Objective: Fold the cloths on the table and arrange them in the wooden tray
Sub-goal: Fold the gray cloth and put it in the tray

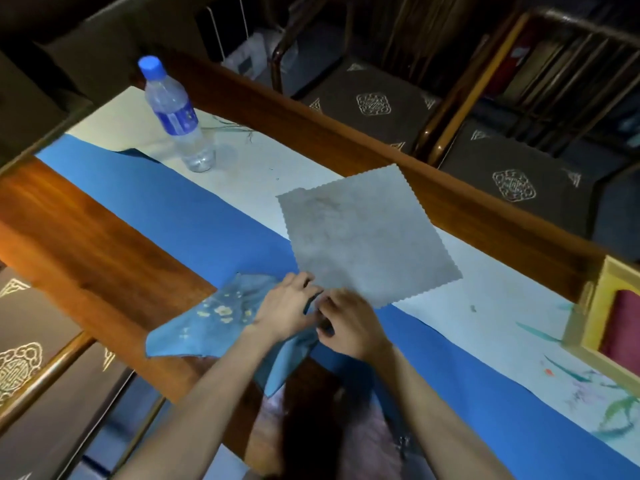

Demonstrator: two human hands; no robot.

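Hands meeting at counter edge: left hand and right hand both pinching blue floral cloth, which is trailing left of grip; grey cloth lying flat just beyond.

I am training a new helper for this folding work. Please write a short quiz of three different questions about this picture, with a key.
1. True or false: the grey cloth lies flat and unfolded.
2. Which cloth do the left hand and right hand hold? A) grey B) blue floral cloth C) red
3. What stands at the far end of the table?

Key: 1 true; 2 B; 3 a water bottle.
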